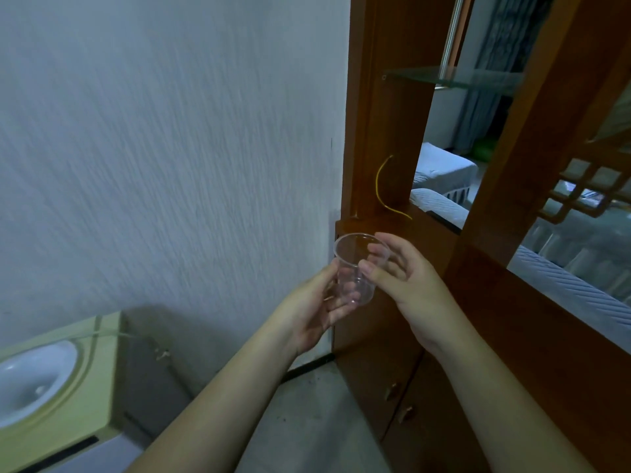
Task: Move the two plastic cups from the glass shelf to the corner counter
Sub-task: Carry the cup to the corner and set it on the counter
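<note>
A clear plastic cup is held upright in front of me, just before the wooden counter ledge. My left hand cups its lower part from the left, fingers under the base. My right hand touches its rim and side from the right, with the thumb and fingers on the cup. Whether it is one cup or two nested I cannot tell. The glass shelf sits higher up in the wooden unit and carries nothing that I can see.
A yellow wire hangs from the wooden post down onto the counter ledge. A white textured wall fills the left. A water dispenser top stands at the lower left. Cabinet doors with knobs are below.
</note>
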{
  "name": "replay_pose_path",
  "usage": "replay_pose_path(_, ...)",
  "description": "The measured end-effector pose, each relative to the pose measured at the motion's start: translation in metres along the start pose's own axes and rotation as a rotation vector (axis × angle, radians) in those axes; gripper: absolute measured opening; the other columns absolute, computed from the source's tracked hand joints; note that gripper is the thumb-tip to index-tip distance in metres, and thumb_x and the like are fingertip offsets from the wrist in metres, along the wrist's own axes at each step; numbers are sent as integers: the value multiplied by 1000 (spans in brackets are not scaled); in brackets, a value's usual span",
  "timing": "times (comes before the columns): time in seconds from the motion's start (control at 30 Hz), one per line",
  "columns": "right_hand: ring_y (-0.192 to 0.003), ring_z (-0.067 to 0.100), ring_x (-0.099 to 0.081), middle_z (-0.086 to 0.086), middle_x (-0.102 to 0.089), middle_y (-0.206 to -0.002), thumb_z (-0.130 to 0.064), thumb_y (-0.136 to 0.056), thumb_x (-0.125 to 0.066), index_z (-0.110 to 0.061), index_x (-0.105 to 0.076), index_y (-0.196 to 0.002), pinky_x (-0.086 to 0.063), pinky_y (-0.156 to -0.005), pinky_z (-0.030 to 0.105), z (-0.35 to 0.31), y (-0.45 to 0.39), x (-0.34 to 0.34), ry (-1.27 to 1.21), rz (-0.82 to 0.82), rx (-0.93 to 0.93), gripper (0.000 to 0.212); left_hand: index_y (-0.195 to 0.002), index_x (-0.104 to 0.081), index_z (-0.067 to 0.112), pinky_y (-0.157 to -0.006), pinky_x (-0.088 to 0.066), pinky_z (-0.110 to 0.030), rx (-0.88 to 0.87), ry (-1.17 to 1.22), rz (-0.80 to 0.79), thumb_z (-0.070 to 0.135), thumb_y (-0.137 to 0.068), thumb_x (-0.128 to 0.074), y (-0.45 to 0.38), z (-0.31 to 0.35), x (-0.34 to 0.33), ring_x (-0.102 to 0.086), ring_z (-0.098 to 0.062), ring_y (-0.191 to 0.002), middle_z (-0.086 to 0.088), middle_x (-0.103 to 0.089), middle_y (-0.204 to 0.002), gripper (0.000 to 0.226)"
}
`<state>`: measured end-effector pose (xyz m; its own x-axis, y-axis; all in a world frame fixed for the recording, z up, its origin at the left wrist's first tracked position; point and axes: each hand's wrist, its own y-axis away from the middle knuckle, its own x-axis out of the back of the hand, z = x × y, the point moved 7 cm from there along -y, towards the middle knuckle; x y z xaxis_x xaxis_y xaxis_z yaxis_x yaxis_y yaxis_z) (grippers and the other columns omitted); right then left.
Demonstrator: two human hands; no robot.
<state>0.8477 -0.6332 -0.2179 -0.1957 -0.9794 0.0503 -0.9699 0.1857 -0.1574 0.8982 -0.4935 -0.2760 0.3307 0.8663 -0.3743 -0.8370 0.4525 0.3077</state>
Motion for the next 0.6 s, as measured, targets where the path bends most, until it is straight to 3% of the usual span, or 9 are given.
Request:
replay_pose_path(0.17,-115,-1,-55,-16,-58,-127,-56,-61,-77,-37,-48,-131,-46,-94,31,15,-46,17,-20,-5,-15,79,-91,-81,14,-74,-58,-28,17,-19,59,47,-75,-69,-44,9,-8,-74,-19,-87,-4,-78,-86,38)
replay_pose_path(0.27,-113,-4,-55,-16,-58,-127,-55,-61,-76,-40,-47,-131,-47,-92,29,26,-70,20,-32,-21,-34,77,-100,-75,11,-70,-59,-27,27,-18,85,41,-89,-63,-67,13,-5,-76,-16,-80,-3,-79,-83,35)
replay_pose_path(0.4,-114,-5,-54,-16,-56,-128,-54,-63,-76,-41,-46,-131,-48,-89,27,39,-97,20,-30,-36,-47,76,-86,-81,14,-71,-60,-29,40,-15,99,39,-91,-63,-95,17,5,-76,-17,-80,-4,-79,-85,32)
replay_pose_path(0.6,-116,-4,-50,-19,-52,-130,-60,-61,-73,-50,-45,-128,-45,-90,27,58,-135,15,17,6,-74,74,-111,-69,6,-70,-59,-29,62,36,72,35,-94,-59,-141,23,18,-76,-20,-84,-5,-79,-90,34)
